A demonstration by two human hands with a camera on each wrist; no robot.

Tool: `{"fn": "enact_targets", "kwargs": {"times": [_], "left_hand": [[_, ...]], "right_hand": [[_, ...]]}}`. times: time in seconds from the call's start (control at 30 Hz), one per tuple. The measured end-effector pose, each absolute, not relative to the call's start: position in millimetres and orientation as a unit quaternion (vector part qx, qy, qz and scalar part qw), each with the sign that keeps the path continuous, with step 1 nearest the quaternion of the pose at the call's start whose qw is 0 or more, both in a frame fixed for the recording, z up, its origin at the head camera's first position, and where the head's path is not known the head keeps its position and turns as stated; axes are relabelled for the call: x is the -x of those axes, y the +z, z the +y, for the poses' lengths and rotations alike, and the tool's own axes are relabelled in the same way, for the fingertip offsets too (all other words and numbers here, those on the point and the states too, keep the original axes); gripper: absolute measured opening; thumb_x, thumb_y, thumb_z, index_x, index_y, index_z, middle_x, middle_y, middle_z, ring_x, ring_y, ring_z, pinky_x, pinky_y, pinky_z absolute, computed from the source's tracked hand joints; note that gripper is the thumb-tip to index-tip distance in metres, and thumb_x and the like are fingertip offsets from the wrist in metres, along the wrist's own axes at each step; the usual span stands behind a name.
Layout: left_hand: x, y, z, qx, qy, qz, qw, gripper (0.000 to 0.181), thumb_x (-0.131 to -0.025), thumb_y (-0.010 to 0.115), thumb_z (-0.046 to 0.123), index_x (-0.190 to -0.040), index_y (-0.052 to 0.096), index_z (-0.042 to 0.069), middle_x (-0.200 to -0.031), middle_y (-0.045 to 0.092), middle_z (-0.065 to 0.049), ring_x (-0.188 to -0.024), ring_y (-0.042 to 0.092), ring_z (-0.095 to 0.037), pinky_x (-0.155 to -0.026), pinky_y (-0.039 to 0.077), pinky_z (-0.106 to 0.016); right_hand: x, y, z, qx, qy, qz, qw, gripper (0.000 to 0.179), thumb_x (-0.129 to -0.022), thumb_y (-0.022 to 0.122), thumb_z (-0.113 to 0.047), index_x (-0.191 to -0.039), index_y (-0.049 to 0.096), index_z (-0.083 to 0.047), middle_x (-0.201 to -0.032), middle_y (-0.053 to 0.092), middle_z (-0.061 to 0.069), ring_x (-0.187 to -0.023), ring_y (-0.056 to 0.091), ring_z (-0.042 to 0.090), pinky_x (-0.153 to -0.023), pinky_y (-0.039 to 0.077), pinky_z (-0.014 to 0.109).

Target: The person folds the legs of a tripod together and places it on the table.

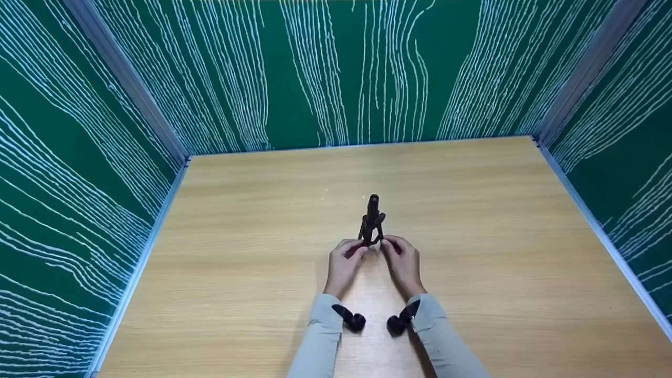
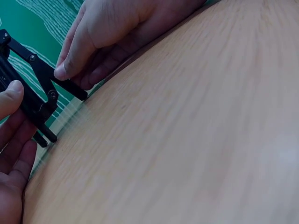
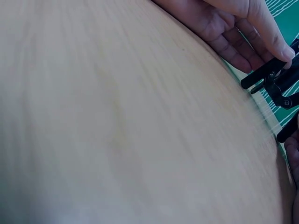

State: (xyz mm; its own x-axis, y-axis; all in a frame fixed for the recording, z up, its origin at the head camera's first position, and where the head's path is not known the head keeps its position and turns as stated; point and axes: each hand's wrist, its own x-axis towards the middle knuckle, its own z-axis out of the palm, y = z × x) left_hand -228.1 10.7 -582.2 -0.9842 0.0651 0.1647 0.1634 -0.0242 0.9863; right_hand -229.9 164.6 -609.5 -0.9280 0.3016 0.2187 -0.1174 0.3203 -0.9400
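Observation:
A small black tripod [image 1: 373, 207] stands over the table in the head view, its legs [image 2: 70, 86] partly spread and joined by hinged braces. My left hand [image 1: 344, 268] pinches one leg near its foot between thumb and fingers. My right hand [image 1: 404, 265] pinches another leg on the right side, low down. The left wrist view shows the leg tips close to the tabletop; whether they touch it I cannot tell. At the right edge of the right wrist view, much of the tripod [image 3: 282, 81] is cut off.
The wooden table [image 1: 252, 220] lies under both hands. Green panels with white lines [image 1: 299, 73] enclose its back and sides, with grey posts at the back corners. Black wrist-worn devices [image 1: 355, 321] stick out inward from both sleeves.

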Motion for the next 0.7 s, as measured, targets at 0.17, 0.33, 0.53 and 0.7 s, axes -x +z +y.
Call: {"fn": "enact_targets", "kwargs": {"times": [0.17, 0.33, 0.53, 0.7], "left_hand": [[228, -582, 11, 0.067, -0.714, -0.696, 0.034, 0.021, -0.088, 0.066, 0.001, -0.107, 0.068, -0.007, -0.101, 0.066, -0.017, -0.086, 0.065, -0.015, -0.077, 0.059, -0.033], [227, -581, 11, 0.063, -0.706, -0.704, 0.044, 0.019, -0.089, 0.066, 0.003, -0.106, 0.069, -0.005, -0.1, 0.066, -0.016, -0.085, 0.066, -0.025, -0.075, 0.059, -0.034], [225, -577, 11, 0.066, -0.689, -0.719, 0.06, 0.019, -0.089, 0.066, 0.004, -0.105, 0.07, -0.005, -0.1, 0.067, -0.016, -0.087, 0.067, -0.026, -0.075, 0.057, -0.024], [232, -592, 12, 0.064, -0.687, -0.721, 0.062, 0.019, -0.089, 0.066, 0.003, -0.106, 0.069, -0.005, -0.1, 0.067, -0.017, -0.088, 0.067, -0.034, -0.075, 0.057, -0.026]], "right_hand": [[229, -608, 165, 0.063, 0.572, -0.798, 0.177, 0.016, -0.089, 0.068, -0.014, -0.101, 0.073, -0.004, -0.098, 0.073, 0.011, -0.091, 0.067, 0.022, -0.078, 0.052, 0.019], [229, -609, 165, 0.06, 0.561, -0.806, 0.181, 0.017, -0.089, 0.068, -0.014, -0.1, 0.073, -0.003, -0.097, 0.073, 0.011, -0.09, 0.067, 0.022, -0.078, 0.052, 0.02], [229, -609, 164, 0.05, 0.529, -0.822, 0.205, 0.015, -0.088, 0.069, -0.016, -0.096, 0.074, -0.004, -0.089, 0.073, 0.008, -0.082, 0.065, 0.016, -0.073, 0.051, 0.021], [230, -608, 164, 0.052, 0.52, -0.827, 0.209, 0.013, -0.088, 0.07, -0.014, -0.096, 0.075, -0.005, -0.089, 0.073, 0.007, -0.083, 0.066, 0.018, -0.075, 0.052, 0.025]]}}
